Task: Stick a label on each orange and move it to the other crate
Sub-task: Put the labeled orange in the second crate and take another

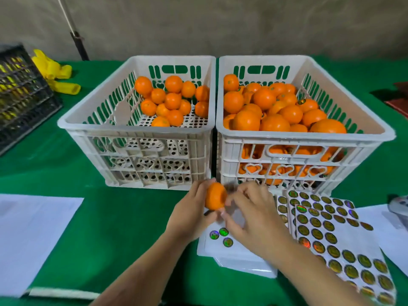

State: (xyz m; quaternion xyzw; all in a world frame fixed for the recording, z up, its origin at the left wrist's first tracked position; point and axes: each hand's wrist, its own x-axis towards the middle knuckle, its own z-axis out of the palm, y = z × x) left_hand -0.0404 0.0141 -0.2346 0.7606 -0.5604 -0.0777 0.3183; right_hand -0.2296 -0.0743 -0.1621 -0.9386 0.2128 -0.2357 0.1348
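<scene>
My left hand grips an orange just in front of the two white crates. My right hand is beside it, fingers curled with the fingertips against the orange's right side; whether a label sits under them is blurred. The left crate holds several oranges at its far end. The right crate is heaped with oranges. Sheets of round shiny labels lie to the right of my hands, and a nearly used sheet with three labels lies under them.
A green cloth covers the table. White paper lies at the front left, more paper at the right. A black crate and yellow gloves sit at the far left.
</scene>
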